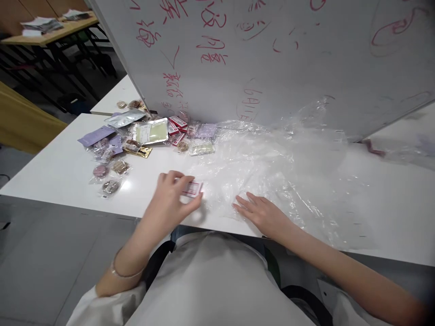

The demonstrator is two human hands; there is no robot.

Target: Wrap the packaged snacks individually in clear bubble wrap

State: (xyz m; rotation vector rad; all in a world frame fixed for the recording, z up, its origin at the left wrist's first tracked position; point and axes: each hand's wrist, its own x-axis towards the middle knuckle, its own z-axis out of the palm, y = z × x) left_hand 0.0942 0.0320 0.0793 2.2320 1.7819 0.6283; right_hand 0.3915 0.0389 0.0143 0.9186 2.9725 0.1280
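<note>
My left hand [173, 194] grips a small flat white packet with red print [192, 189] by its edges, between thumb and fingers, just above the white table. To its right, my right hand [258, 210] lies with fingers stretched out on the near left part of a large crumpled clear plastic sheet [288, 163]. I cannot tell whether the sheet is one layer or several. Beyond my left hand, similar red-and-white packets [175, 127] lie among a pile of small wrapped goods.
The pile holds a silver-edged pouch [156, 131], purple packets [96, 136] and several wrapped round cookies [110, 186]. A whiteboard [288, 59] with red writing stands along the table's back. At the right lies more clear plastic [404, 151]. A wooden table [50, 34] stands far left.
</note>
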